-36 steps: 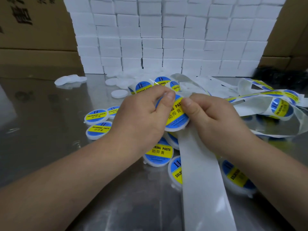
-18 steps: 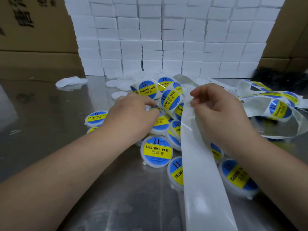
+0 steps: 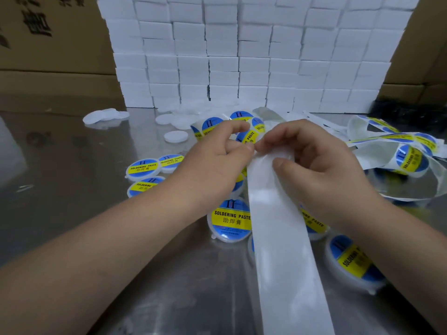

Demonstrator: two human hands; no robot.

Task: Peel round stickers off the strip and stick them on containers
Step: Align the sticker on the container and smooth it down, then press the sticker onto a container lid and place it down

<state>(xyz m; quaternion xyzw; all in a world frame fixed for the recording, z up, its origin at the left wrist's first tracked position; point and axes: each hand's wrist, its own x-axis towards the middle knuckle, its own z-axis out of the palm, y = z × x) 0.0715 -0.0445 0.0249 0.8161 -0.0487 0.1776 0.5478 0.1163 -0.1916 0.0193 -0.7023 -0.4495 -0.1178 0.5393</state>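
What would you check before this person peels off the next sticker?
1. The right hand holds the strip: ok.
2. The left hand pinches at the strip's top: ok.
3. More stickers remain on the looped part at the right: ok.
4. A sticker's edge is lifted: cannot tell, the fingers hide it.
5. An unlabelled container lies beyond the left hand: ok.

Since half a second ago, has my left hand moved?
Yes: the left hand has shifted right, relative to the front labelled container, to meet the right hand at the strip.
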